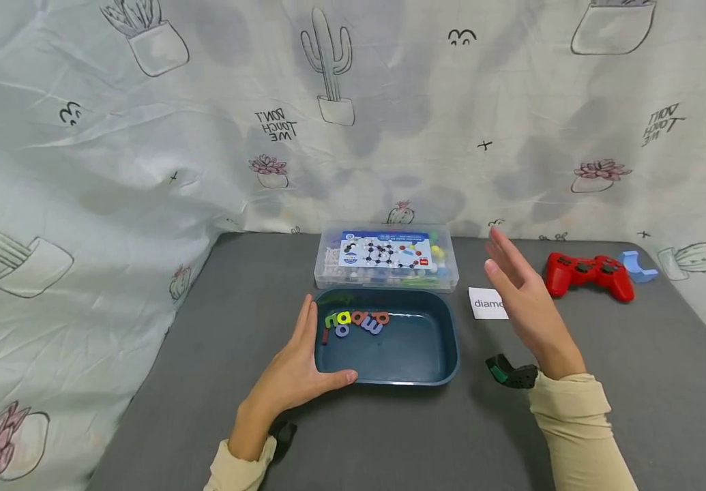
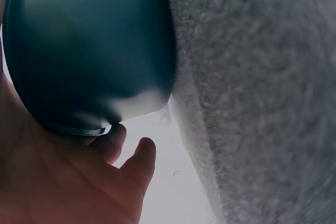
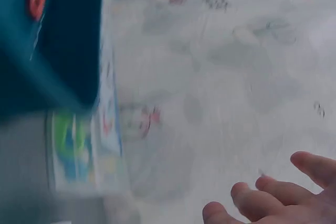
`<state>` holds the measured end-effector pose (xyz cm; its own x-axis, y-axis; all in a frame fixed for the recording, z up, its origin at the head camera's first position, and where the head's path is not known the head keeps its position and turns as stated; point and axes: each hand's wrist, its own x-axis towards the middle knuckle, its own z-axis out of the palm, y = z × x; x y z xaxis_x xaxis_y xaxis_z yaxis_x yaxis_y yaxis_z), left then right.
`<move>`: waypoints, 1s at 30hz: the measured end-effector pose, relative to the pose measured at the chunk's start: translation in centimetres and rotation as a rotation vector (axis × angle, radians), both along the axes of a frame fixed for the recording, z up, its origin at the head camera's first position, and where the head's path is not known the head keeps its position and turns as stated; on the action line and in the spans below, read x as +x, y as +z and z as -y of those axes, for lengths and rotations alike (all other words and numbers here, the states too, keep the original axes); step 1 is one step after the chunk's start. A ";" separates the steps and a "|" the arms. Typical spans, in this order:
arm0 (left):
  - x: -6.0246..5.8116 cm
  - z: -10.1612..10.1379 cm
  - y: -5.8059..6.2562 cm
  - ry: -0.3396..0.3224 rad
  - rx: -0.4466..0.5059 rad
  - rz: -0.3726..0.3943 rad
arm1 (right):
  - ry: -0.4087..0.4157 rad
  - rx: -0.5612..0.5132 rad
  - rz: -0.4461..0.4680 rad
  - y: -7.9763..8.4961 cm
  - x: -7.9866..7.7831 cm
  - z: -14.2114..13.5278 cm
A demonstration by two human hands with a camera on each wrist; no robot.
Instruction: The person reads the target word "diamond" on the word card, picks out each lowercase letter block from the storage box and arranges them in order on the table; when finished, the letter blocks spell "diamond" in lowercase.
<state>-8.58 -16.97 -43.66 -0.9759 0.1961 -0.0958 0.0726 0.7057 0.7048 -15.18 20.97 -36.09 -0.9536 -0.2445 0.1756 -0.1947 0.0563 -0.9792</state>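
A dark blue tray [image 1: 417, 341] stands in the middle of the head view, with several small coloured plastic letters [image 1: 359, 320] grouped at its left end. My left hand [image 1: 292, 368] grips the tray's left end, thumb along the front rim and fingers along the left side. In the left wrist view the tray's outer wall [image 2: 100, 40] fills the upper left, against the palm. To the right of the tray, my right hand [image 1: 527, 310] is raised with straight fingers and holds nothing. It partly covers a white card [image 1: 485, 304] whose visible print reads "diamo".
Behind the tray lies a clear plastic case [image 1: 386, 276] with a molecule-picture label. A red game controller [image 1: 589, 274] and a light blue curved piece [image 1: 638, 266] lie at the right back of the grey table [image 1: 205, 382]. A patterned cloth [image 1: 389, 102] hangs behind.
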 end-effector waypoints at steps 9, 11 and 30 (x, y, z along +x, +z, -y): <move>0.1 0.0 -0.2 0.002 0.027 0.004 | 0.107 -0.150 -0.020 -0.2 -1.4 5.3; 0.1 0.0 -0.2 0.004 0.034 0.006 | 0.132 -0.152 -0.014 -0.4 -1.6 6.4; -0.1 0.0 -0.2 0.017 0.038 0.033 | 0.383 -0.049 0.083 -3.6 -2.1 10.7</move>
